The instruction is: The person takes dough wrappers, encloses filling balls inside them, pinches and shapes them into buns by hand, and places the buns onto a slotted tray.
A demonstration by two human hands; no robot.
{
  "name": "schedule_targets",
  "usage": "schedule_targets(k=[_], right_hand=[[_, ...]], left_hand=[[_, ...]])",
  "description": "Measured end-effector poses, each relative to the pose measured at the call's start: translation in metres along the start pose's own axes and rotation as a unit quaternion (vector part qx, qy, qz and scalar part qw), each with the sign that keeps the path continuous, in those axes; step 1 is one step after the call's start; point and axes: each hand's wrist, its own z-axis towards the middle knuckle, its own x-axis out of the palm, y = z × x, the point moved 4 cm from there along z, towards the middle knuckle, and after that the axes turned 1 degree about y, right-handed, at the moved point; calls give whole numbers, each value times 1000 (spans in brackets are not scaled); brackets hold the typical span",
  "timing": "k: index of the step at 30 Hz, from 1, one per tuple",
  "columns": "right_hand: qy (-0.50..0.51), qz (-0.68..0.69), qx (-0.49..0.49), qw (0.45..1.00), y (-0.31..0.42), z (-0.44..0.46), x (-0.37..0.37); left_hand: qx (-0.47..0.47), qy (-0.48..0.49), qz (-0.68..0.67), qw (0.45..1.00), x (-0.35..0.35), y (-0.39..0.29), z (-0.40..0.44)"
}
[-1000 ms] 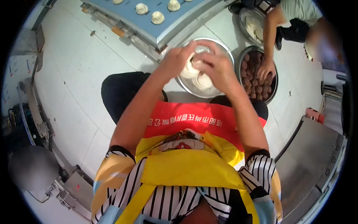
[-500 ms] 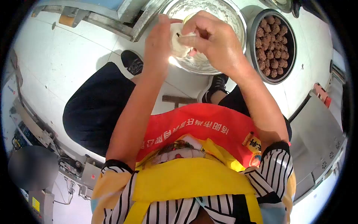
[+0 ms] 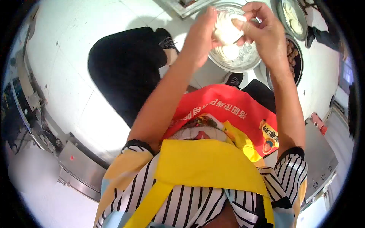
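A round piece of white dough [image 3: 229, 31] is held up between both hands, over a metal bowl [image 3: 243, 69]. My left hand [image 3: 202, 36] cups the dough from the left side, its fingers curled round it. With thumb and fingers, my right hand [image 3: 266, 32] pinches the dough's edge from the right. Flat dough wrappers [image 3: 229, 52] lie in the floury bowl below. Whether filling sits inside the dough cannot be made out in the glare.
Right of the bowl, a dark round pan holds brown filling balls [image 3: 292, 53], partly behind my right forearm. Another bowl with dough wrappers [image 3: 292, 19] stands beyond it. A metal frame [image 3: 182, 9] is at the top. Someone's dark shoe [image 3: 310, 37] shows at the right.
The view has shifted, so the hands and bowl appear farther right. The dough looks rounder and fuller than before. The co-worker's hand is no longer in the pan of filling balls.
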Motion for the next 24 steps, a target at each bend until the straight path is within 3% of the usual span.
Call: schedule_targets(k=[3,6,9,14,16,20,24], right_hand=[[38,-18,37,998,1,-25,55],[89,-52,-11,995,11,-40,72],[93,-55,-30,994,26,-42,71],[84,-177,-211,958,45,-41,75],[92,-214,-159,959,45,-44,70],[94,-156,-107,977,50,-48,70],[46,-248,-199,947,36,-44,55]], left_hand=[[23,-44,-78,996,-28,-6,-48],[-19,-59,-11,998,-37,-12,-62],[-90,-55,-47,993,-35,-18,-64],[-191,-39,7,981,-28,-34,-59],[-227,-50,25,972,-24,-35,-59],[-254,-27,45,966,-24,-32,-50],[-237,-42,58,969,-9,-42,-51]])
